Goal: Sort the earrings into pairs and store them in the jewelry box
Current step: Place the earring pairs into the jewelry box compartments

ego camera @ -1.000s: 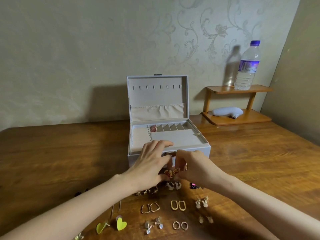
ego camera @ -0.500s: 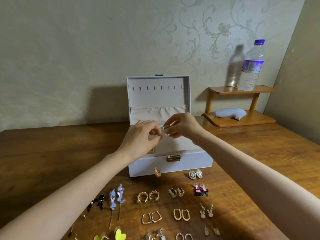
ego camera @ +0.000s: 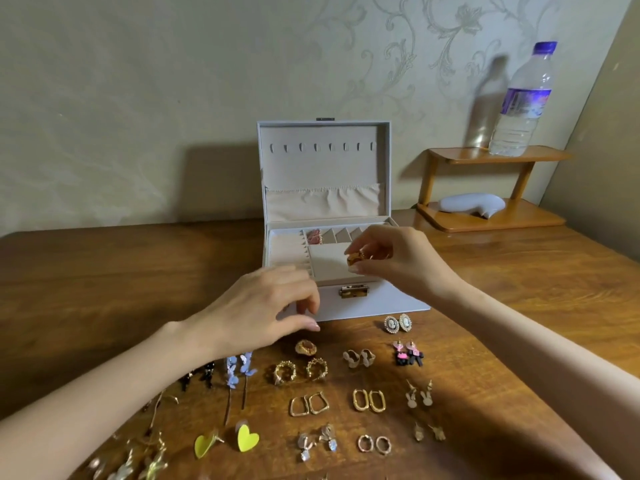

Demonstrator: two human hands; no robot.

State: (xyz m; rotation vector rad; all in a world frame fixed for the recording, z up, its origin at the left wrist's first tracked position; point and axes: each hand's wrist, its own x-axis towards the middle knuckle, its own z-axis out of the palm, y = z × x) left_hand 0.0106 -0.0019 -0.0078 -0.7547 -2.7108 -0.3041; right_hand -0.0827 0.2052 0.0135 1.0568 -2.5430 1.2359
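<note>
A white jewelry box [ego camera: 391,303] stands open on the wooden table, its lid upright. One pink pair [ego camera: 314,236] lies in a back slot of its beige tray. My right hand [ego camera: 394,261] pinches a gold earring [ego camera: 356,258] over the tray. My left hand [ego camera: 273,306] hovers in front of the box, fingers apart and empty, just above the matching gold and amber earring [ego camera: 306,348] on the table. Several paired earrings lie in rows below: gold wreaths [ego camera: 300,371], gold oblong hoops [ego camera: 368,400], yellow hearts [ego camera: 228,443], cameo studs [ego camera: 397,322].
A small wooden two-tier shelf [ego camera: 491,188] stands at the back right with a water bottle [ego camera: 523,102] on top and a pale grey object [ego camera: 471,204] below. The wall runs close behind the box. More earrings crowd the table's near left edge.
My left hand came down from the tray to the table in front of the box. My right hand stays over the tray with the gold earring, slightly lower and to the right.
</note>
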